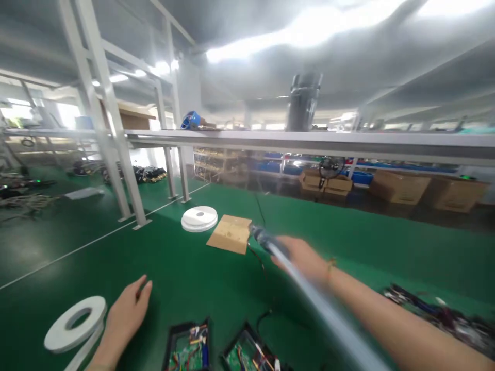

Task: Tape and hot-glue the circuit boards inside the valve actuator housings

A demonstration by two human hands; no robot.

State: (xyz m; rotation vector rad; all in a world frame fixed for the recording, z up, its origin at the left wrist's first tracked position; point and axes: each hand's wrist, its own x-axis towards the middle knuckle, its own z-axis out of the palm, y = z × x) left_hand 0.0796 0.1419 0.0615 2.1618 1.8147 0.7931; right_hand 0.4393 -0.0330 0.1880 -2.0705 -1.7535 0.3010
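My left hand [126, 315] rests on the green table surface [185, 268] with fingers together and stretched forward, next to a white tape roll [75, 323] at the lower left. My right hand [303, 257] reaches forward over the table, blurred by motion, beside a long grey tube or handle [309, 293] that ends in a dark tip near a brown cardboard piece [231, 233]. Whether the right fingers wrap the tube is unclear. Two open black cases with circuit boards [189, 346] [249, 355] lie near the front edge between my arms.
A stack of white rolls [199, 218] sits beyond the cardboard. A tangle of wires and parts [441, 314] lies at the right. White frame posts [116, 134] stand on the left, a grey shelf rail [309, 140] crosses ahead, and cardboard boxes [398, 186] sit behind.
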